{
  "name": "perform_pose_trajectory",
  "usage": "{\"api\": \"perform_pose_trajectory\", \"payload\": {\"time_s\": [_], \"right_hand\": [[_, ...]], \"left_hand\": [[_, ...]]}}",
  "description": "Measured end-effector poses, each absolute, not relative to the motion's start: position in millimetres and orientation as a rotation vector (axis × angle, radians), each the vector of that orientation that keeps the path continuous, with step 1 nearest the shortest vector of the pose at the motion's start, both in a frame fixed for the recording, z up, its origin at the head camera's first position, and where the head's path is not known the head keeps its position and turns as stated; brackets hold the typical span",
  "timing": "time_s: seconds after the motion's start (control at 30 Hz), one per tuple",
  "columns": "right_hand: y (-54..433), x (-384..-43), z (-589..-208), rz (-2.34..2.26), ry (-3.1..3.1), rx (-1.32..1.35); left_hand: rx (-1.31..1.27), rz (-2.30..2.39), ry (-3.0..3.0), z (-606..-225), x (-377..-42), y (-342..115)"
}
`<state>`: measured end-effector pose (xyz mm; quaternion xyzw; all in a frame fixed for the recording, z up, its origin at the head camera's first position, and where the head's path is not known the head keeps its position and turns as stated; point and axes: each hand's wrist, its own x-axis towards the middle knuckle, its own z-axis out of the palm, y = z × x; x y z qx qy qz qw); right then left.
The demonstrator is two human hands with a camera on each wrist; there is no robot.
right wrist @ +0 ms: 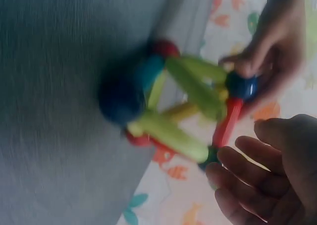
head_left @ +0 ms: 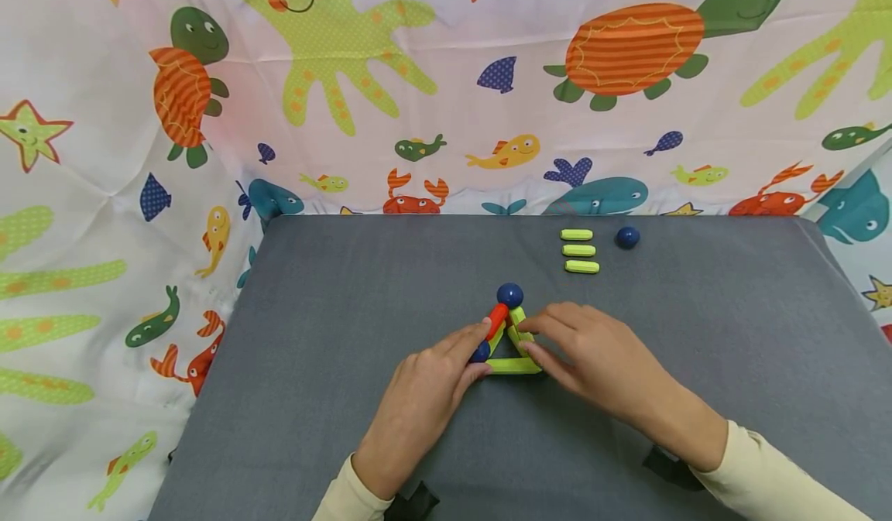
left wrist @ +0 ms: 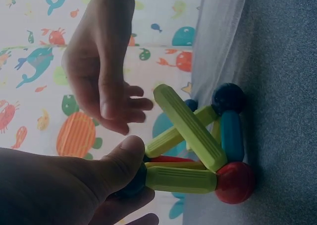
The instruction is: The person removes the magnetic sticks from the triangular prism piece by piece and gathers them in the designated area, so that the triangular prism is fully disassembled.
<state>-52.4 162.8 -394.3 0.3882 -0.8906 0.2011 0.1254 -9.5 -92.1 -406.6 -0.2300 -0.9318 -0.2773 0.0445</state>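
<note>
A small frame of magnetic rods and balls stands on the grey table. My left hand (head_left: 425, 385) holds it at its left, thumb and fingers pinching a dark blue ball (left wrist: 134, 181). From that ball a lime green rod (left wrist: 181, 179) runs to a red ball (left wrist: 235, 183), and a teal rod (left wrist: 232, 136) joins it to another dark blue ball (left wrist: 229, 98). One lime rod (left wrist: 188, 126) slants up from the red ball, its other end free. My right hand (head_left: 599, 351) is at the frame's right side, fingers loosely bent, holding nothing; whether its fingertips touch the frame I cannot tell.
Toward the back of the grey table (head_left: 334, 273) lie three lime rods, the middle one (head_left: 579, 251) between the others, with a loose dark blue ball (head_left: 628, 238) beside them. A cloth printed with sea animals (head_left: 446, 103) hangs behind and at the left.
</note>
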Motion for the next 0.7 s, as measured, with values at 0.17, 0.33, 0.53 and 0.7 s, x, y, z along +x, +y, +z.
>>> {"api": "perform_pose_trajectory", "payload": {"time_s": [0.17, 0.33, 0.53, 0.7], "right_hand": [[151, -38, -404, 0.522, -2.632, 1.163], [144, -31, -413, 0.491, -2.674, 1.137], [138, -29, -421, 0.489, -2.698, 1.122], [134, -25, -427, 0.567, -2.716, 1.103]], "left_hand": [[-0.702, -0.846, -2.854, -407, -10, -92], [-0.705, -0.839, -2.855, -407, -9, -93], [-0.708, -0.837, -2.844, -408, -9, -94], [-0.712, -0.857, -2.838, -409, -9, -94]]}}
